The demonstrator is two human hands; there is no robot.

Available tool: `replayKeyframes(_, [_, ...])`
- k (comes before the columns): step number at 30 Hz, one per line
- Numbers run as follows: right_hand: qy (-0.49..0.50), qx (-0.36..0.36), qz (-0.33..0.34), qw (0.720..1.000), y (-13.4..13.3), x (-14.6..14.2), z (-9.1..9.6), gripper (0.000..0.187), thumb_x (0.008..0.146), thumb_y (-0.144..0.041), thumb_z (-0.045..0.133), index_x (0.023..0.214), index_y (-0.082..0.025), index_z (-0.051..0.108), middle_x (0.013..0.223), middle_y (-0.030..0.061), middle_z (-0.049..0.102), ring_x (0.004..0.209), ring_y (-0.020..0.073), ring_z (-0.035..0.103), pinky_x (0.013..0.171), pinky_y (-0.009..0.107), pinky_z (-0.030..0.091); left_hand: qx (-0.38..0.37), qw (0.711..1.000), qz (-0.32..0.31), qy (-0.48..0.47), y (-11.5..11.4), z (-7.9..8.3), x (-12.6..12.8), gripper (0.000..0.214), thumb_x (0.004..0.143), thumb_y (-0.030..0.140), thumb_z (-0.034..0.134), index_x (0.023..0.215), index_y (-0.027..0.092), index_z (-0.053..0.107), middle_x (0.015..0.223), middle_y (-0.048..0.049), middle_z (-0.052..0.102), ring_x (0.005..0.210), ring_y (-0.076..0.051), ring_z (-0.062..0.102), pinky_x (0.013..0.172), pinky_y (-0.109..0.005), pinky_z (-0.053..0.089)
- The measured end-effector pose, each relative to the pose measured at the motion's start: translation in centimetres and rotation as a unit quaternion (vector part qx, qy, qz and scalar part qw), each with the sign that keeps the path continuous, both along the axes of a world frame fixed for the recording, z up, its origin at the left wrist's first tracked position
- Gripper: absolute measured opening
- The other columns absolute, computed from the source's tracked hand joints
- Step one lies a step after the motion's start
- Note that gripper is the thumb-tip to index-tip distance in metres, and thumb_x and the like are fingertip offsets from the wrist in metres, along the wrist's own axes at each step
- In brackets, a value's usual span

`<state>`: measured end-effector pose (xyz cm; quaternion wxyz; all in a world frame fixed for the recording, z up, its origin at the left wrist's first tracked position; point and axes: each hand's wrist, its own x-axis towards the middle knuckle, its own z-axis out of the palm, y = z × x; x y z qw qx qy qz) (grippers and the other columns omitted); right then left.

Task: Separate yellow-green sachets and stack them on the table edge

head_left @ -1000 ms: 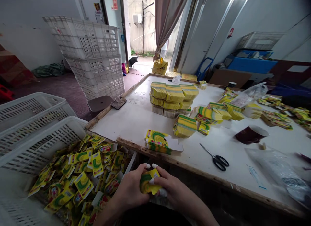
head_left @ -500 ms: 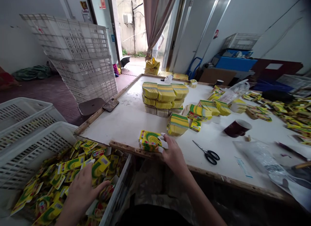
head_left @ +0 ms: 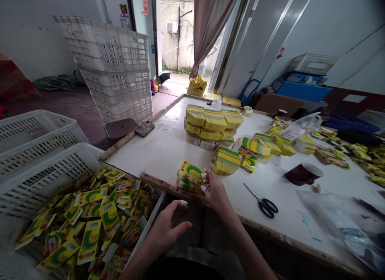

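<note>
My right hand (head_left: 215, 191) grips a small stack of yellow-green packets (head_left: 190, 176) at the near edge of the white table (head_left: 168, 145), its fingers wrapped on the stack's right side. My left hand (head_left: 168, 228) hovers below the table edge with fingers spread and curved, holding nothing. It is just right of a white plastic crate (head_left: 60, 167) filled with several loose yellow-green packets (head_left: 99, 210).
Bundled packet stacks (head_left: 213, 125) stand mid-table, more bundles (head_left: 264, 143) to the right. Black scissors (head_left: 261, 201), a dark red cup (head_left: 303, 173), clear plastic bags (head_left: 339, 220) and a phone (head_left: 144, 128) lie on the table. Stacked white crates (head_left: 111, 67) stand by the doorway.
My left hand has come out of the crate and moved right toward the table edge, empty. My right hand has stayed on the small stack, closing round its side.
</note>
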<state>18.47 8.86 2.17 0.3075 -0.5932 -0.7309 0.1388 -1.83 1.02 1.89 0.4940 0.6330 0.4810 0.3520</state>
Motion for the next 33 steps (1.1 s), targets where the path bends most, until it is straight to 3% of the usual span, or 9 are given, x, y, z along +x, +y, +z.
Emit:
replayKeyframes(4, [-0.018,-0.011,-0.004,1.0,0.2,-0.1,0.2,0.054,0.067,0.003,0.044,0.118,-0.013,0.05,0.096,0.0104,0.063,0.087,0.023,0.06,0.081,0.038,0.05,-0.008,0.999,-0.018,-0.039,-0.4,-0.3,0.9,0.033,0.078,0.027,0.065,0.11,0.022,0.059,0.109,-0.0057,0.069,0.102,-0.022,0.063,0.091,-0.032,0.048])
replayKeyframes(9, [-0.03,-0.004,-0.017,0.999,-0.1,-0.5,0.4,0.058,0.067,0.005,0.044,0.121,-0.015,0.049,0.111,0.014,0.06,0.103,0.0262,0.056,0.09,0.042,0.046,-0.043,0.996,-0.016,-0.07,-1.1,-1.4,0.9,0.028,0.08,0.028,0.063,0.107,0.02,0.06,0.102,-0.0056,0.071,0.095,-0.021,0.066,0.087,-0.031,0.05])
replayKeyframes(17, [-0.02,-0.001,-0.003,1.0,0.4,-0.4,0.8,0.056,0.064,0.003,0.047,0.116,-0.015,0.05,0.103,0.0111,0.061,0.099,0.0255,0.055,0.089,0.041,0.045,-0.062,0.992,-0.015,-0.108,-1.2,-2.5,1.0,0.027,0.08,0.032,0.064,0.103,0.018,0.061,0.096,-0.0069,0.07,0.09,-0.021,0.065,0.083,-0.033,0.05])
replayKeyframes(21, [0.015,-0.005,0.003,1.0,-0.3,-0.6,1.3,0.06,0.067,-0.001,0.048,0.124,-0.017,0.04,0.095,0.006,0.056,0.086,0.0207,0.056,0.079,0.035,0.049,-0.098,0.974,-0.007,-0.205,-1.1,-3.3,1.5,0.044,0.074,0.044,0.072,0.108,0.018,0.06,0.098,-0.0089,0.069,0.091,-0.022,0.064,0.081,-0.034,0.05])
replayKeyframes(23, [0.076,-0.027,0.028,0.996,-1.8,-1.3,1.6,0.061,0.068,-0.004,0.051,0.126,-0.019,0.036,0.089,0.0027,0.054,0.078,0.0182,0.056,0.073,0.032,0.049,-0.093,0.949,0.036,-0.3,-0.8,-3.2,2.0,0.062,0.067,0.054,0.074,0.116,0.02,0.056,0.108,-0.0111,0.066,0.097,-0.025,0.063,0.081,-0.035,0.05])
replayKeyframes(26, [0.229,-0.106,0.105,0.962,-5.1,-3.5,1.9,0.064,0.068,-0.007,0.055,0.126,-0.022,0.035,0.088,0.0003,0.052,0.07,0.0146,0.055,0.064,0.026,0.048,-0.067,0.886,0.141,-0.437,-0.3,-2.1,2.9,0.072,0.069,0.073,0.058,0.118,0.02,0.056,0.112,-0.0126,0.065,0.104,-0.029,0.061,0.082,-0.039,0.051])
replayKeyframes(29, [0.372,-0.217,0.183,0.884,-8.6,-5.9,1.8,0.063,0.069,-0.011,0.06,0.127,-0.025,0.038,0.092,0.0009,0.056,0.074,0.0145,0.058,0.064,0.025,0.048,-0.055,0.83,0.253,-0.495,0.3,-0.4,3.4,0.074,0.074,0.08,0.039,0.108,0.018,0.061,0.093,-0.0094,0.067,0.092,-0.027,0.064,0.08,-0.039,0.051])
replayKeyframes(31, [0.436,-0.266,0.191,0.838,-10.1,-7.0,1.5,0.061,0.071,-0.016,0.065,0.126,-0.025,0.04,0.095,0.0017,0.058,0.08,0.0161,0.059,0.07,0.026,0.048,-0.034,0.825,0.308,-0.473,0.5,0.2,3.4,0.066,0.075,0.077,0.039,0.102,0.02,0.059,0.083,-0.0043,0.062,0.079,-0.021,0.063,0.076,-0.035,0.052])
replayKeyframes(33, [0.456,-0.29,0.182,0.821,-10.8,-7.5,1.1,0.06,0.07,-0.019,0.071,0.123,-0.025,0.044,0.092,0.0009,0.06,0.083,0.0172,0.059,0.072,0.027,0.047,-0.021,0.859,0.318,-0.401,0.5,0.1,3.3,0.063,0.076,0.078,0.035,0.097,0.022,0.057,0.077,-0.0012,0.056,0.071,-0.017,0.059,0.072,-0.03,0.051])
